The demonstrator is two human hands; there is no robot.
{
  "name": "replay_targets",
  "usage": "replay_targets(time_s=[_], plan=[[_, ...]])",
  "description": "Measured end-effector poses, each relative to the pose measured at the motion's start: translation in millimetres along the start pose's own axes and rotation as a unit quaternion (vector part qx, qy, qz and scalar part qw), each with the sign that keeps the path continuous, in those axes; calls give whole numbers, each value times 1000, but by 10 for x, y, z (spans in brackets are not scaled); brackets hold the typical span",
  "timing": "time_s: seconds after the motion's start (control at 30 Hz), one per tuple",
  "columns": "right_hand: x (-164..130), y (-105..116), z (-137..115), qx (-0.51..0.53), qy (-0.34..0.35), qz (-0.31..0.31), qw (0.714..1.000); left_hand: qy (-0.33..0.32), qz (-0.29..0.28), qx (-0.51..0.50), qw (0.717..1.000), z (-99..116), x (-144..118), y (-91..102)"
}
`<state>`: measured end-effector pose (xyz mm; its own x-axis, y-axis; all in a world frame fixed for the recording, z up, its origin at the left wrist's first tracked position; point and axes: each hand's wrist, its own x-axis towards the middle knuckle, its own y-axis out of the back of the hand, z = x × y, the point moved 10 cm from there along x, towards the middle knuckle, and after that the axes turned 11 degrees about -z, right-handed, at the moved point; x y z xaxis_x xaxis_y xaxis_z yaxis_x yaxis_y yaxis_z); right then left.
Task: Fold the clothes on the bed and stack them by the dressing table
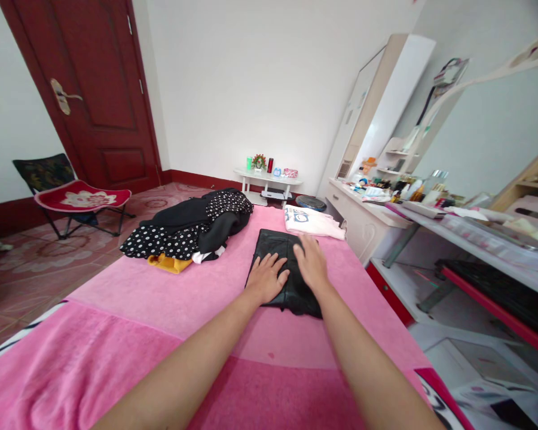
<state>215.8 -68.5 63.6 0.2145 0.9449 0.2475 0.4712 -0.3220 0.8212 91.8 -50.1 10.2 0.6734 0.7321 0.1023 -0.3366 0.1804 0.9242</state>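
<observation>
Pressing both flat, open hands, left hand (266,276) and right hand (311,260), evenly from middle outward would best smooth the folded black garment (281,258) on the pink bed (161,298).

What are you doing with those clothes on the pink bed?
A person is pressing both hands flat on a folded black garment that lies on the pink blanket. The left hand rests on its near left part, and the right hand lies on its middle, fingers spread. A folded white garment sits just beyond it. To the left is a loose pile of black and polka-dot clothes with something yellow underneath.
</observation>
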Motion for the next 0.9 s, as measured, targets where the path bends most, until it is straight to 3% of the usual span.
replay_targets(time_s=[0.1,0.17,0.3,0.43,0.53,0.63,0.73,0.83,0.9], plan=[[-218,-497,238,-11,-34,-82,996,-6,-6,2,1000,26,-23,14],[-280,-629,316,-17,-39,-108,993,-4,-11,2,1000,36,-42,12],[-308,-581,285,-18,-35,-114,993,-5,-26,-5,1000,31,-102,-4],[-361,-534,236,-17,-27,-111,993,-65,-77,-19,995,11,-188,-15],[-350,-516,242,-16,-23,-97,995,-85,-92,-33,992,-129,-251,47],[-288,-469,283,-25,-39,-64,997,-4,-33,-71,997,-486,-279,188],[-243,-432,317,-36,-55,-37,997,74,15,-169,983,-808,-297,223],[-251,-382,293,-30,-38,-7,999,113,-4,-302,946,-967,-249,89],[-287,-329,250,-21,-18,16,999,136,-19,-338,931,-1011,-213,24]])
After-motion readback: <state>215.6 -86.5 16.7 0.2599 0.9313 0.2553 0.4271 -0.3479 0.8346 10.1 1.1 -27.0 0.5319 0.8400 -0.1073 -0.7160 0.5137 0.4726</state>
